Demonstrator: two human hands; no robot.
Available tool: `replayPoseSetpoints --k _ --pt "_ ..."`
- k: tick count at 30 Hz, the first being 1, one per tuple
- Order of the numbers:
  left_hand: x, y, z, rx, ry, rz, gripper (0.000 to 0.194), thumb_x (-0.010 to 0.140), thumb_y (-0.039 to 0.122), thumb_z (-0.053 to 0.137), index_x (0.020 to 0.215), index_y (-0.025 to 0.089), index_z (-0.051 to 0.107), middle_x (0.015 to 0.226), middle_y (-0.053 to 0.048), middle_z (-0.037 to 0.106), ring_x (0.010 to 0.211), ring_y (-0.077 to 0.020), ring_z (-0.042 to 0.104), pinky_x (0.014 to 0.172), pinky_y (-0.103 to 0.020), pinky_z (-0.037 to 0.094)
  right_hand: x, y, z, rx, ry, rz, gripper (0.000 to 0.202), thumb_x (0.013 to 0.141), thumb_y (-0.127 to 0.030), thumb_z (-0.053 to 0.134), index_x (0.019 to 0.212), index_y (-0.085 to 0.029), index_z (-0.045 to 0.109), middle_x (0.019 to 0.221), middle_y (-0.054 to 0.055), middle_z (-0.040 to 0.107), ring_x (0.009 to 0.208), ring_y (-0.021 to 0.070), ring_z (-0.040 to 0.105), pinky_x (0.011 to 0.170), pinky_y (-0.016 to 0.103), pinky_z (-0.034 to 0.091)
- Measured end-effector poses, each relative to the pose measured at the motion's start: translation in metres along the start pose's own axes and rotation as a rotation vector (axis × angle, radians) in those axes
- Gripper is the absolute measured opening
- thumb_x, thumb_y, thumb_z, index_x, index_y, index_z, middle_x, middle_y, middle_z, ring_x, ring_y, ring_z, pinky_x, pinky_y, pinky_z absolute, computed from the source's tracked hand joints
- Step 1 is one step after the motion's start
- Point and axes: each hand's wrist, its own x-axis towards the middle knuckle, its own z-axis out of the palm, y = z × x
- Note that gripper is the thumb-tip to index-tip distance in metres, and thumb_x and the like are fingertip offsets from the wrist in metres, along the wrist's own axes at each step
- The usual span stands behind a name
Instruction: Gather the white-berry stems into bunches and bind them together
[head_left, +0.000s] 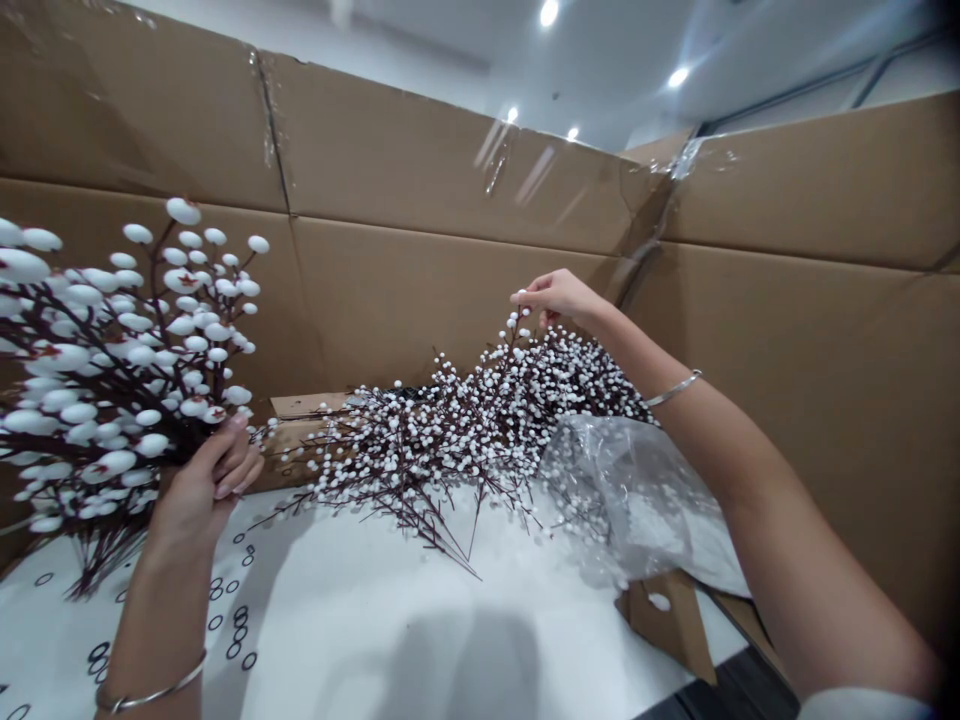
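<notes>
My left hand (206,480) is closed around a bunch of dark stems with white berries (135,350), raised at the left; their lower ends fan out beneath it. Over the far part of the white surface, my right hand (559,297) pinches the tip of a white-berry branch (517,325). That branch rises out of a big pile of similar branches (450,420), whose bare stems point towards me. The pile's right end lies partly under a clear plastic bag (630,490). A silver bracelet sits on each of my forearms.
Tall cardboard walls (420,280) stand behind and to the right. Several small black rings (238,630) are scattered on the white surface (337,620) at the left. A cardboard piece (671,615) lies at the right front, with a white bit on it.
</notes>
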Motion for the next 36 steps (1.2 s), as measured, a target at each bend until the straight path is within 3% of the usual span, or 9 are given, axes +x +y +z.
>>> replayPoseSetpoints --k 5,17,31,36 --pt "0.0 0.001 -0.001 0.007 -0.008 0.001 0.047 0.087 0.03 0.059 0.055 0.016 0.028 0.039 0.008 0.02 0.03 -0.0019 0.018 0.035 -0.02 0.02 0.003 0.001 -0.002 0.009 -0.012 -0.007 0.038 0.068 -0.046 0.077 0.081 -0.012 0.066 0.076 0.01 0.068 0.052 0.0077 0.057 0.041 0.018 0.035" --pt "-0.003 0.004 0.002 0.003 -0.004 -0.002 0.046 0.088 0.029 0.058 0.055 0.016 0.029 0.039 0.008 0.019 0.03 -0.0023 0.018 0.035 -0.02 0.02 -0.01 -0.007 -0.004 0.065 -0.169 -0.125 0.023 0.08 -0.035 0.064 0.098 -0.021 0.068 0.105 0.005 0.069 0.073 0.0084 0.06 0.05 0.016 0.037" --pt "-0.002 0.003 0.001 -0.007 -0.018 -0.004 0.045 0.088 0.028 0.058 0.056 0.016 0.029 0.04 0.009 0.021 0.031 -0.0018 0.017 0.035 -0.02 0.019 -0.01 0.002 -0.002 0.35 -0.248 -0.126 0.02 0.073 -0.015 0.057 0.091 -0.016 0.067 0.097 0.006 0.069 0.061 0.0052 0.053 0.05 0.017 0.037" --pt "-0.002 0.0 0.004 -0.018 -0.026 -0.013 0.041 0.086 0.027 0.061 0.059 0.016 0.033 0.041 0.01 0.023 0.03 -0.0012 0.018 0.034 -0.02 0.018 -0.011 -0.011 -0.004 0.387 -0.214 -0.186 0.024 0.071 -0.016 0.057 0.094 -0.015 0.065 0.095 0.006 0.068 0.061 0.0053 0.052 0.05 0.017 0.038"
